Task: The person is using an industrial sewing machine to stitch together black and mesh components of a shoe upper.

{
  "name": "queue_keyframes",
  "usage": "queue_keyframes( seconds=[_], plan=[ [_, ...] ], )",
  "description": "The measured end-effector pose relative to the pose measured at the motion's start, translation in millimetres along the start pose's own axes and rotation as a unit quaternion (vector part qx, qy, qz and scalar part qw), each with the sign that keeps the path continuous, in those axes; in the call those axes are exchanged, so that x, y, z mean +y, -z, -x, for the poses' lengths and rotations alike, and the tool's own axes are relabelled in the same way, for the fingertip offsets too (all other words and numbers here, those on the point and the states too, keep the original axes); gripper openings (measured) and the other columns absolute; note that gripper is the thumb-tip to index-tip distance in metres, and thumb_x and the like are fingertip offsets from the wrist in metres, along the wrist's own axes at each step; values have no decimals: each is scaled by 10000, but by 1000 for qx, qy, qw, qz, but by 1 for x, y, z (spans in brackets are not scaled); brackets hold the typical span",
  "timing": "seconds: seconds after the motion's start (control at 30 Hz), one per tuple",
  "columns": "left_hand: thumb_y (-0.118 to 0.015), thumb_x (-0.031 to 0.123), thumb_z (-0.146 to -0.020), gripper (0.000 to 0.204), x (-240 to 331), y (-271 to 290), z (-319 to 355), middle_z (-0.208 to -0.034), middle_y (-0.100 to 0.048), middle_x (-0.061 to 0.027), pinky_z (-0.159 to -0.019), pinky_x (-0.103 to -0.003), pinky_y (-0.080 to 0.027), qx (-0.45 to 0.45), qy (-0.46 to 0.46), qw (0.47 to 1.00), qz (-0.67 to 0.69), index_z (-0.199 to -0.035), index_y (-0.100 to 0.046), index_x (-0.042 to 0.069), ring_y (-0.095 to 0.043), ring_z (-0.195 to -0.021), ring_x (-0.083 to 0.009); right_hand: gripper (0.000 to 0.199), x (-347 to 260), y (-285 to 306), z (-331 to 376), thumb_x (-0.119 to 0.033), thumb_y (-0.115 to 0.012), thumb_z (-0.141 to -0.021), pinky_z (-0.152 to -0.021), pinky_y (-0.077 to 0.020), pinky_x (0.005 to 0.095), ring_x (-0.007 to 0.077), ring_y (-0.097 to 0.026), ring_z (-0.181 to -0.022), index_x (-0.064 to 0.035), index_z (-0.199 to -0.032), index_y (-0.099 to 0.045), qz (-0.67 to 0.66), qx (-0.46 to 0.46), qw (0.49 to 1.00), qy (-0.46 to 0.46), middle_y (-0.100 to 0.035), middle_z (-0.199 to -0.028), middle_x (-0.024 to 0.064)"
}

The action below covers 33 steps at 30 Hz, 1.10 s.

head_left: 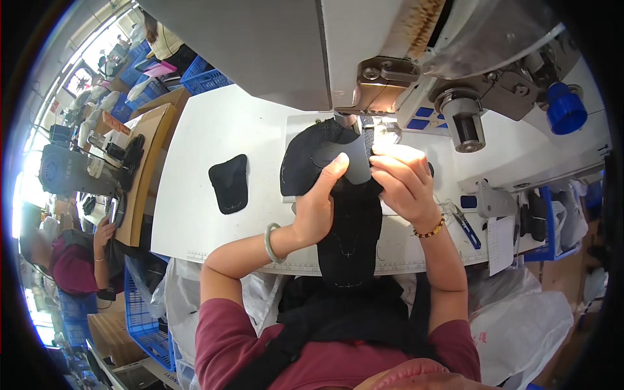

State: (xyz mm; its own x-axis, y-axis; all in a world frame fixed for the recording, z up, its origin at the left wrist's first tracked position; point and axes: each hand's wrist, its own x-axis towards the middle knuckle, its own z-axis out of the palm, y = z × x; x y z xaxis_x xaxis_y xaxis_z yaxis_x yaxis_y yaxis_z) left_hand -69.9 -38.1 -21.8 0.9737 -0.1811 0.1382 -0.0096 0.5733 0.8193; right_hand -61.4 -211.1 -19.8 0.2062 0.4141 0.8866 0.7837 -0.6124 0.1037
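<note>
Under the head of a white sewing machine [383, 45] lies a curved black fabric piece [300, 162] that looks like part of a shoe upper. A smooth grey patch [357, 162] shows at its middle. My left hand [317, 208] grips it, thumb on top and the other fingers hidden beneath. Close to the lit needle area, my right hand [404, 177] has its fingers pinched together at the fabric's right edge. Toward my lap hangs a long black fabric panel [349, 240] with white marks, its end past the table edge. Whether both are one joined piece, I cannot tell.
Left on the white table [188, 156] lies a black tongue-shaped piece [229, 184]. A blue-handled thread snipper [467, 229] rests at the right. Blue crates [146, 325] and plastic bags [520, 325] stand around the table. Another person [75, 260] works at the left.
</note>
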Motion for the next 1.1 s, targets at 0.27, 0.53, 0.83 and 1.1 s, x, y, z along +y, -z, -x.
queue_keyframes(
  seconds=[0.27,0.53,0.83,1.1],
  plan=[
    [-558,204,-942,233,4,-12,11,-1006,-637,-32,-830,-241,-464,48,13,999,-18,-1040,-621,2,-593,-893,-102,190,-5,8,-3,50,-595,-738,-609,-472,264,150,-603,-725,-32,-910,-601,-80,30,981,-174,-643,-949,77],
    [-605,1,-699,357,27,35,24,-1079,-600,-106,-798,-369,-445,-184,-564,587,-552,-1052,-569,35,-586,-955,-250,216,-20,13,-8,-160,-546,-897,-405,-391,184,69,-540,-447,49,-872,-599,-546,-109,629,-542,-639,-675,82],
    [-625,34,-693,379,35,14,-21,-1083,-599,-71,-888,-358,-470,-188,-531,528,-636,-1072,-630,26,-593,-1025,-240,220,-27,10,-6,-156,-535,-913,-380,-368,173,77,-524,-406,25,-807,-601,-560,-42,627,-541,-634,-635,95],
    [-631,34,-711,303,30,18,-23,-1009,-625,-85,-834,-375,-497,-177,-562,529,-611,-1012,-657,12,-616,-977,-255,227,-31,12,-9,-163,-534,-906,-380,-353,172,78,-527,-413,12,-775,-598,-568,-33,620,-540,-629,-620,88]
  ],
)
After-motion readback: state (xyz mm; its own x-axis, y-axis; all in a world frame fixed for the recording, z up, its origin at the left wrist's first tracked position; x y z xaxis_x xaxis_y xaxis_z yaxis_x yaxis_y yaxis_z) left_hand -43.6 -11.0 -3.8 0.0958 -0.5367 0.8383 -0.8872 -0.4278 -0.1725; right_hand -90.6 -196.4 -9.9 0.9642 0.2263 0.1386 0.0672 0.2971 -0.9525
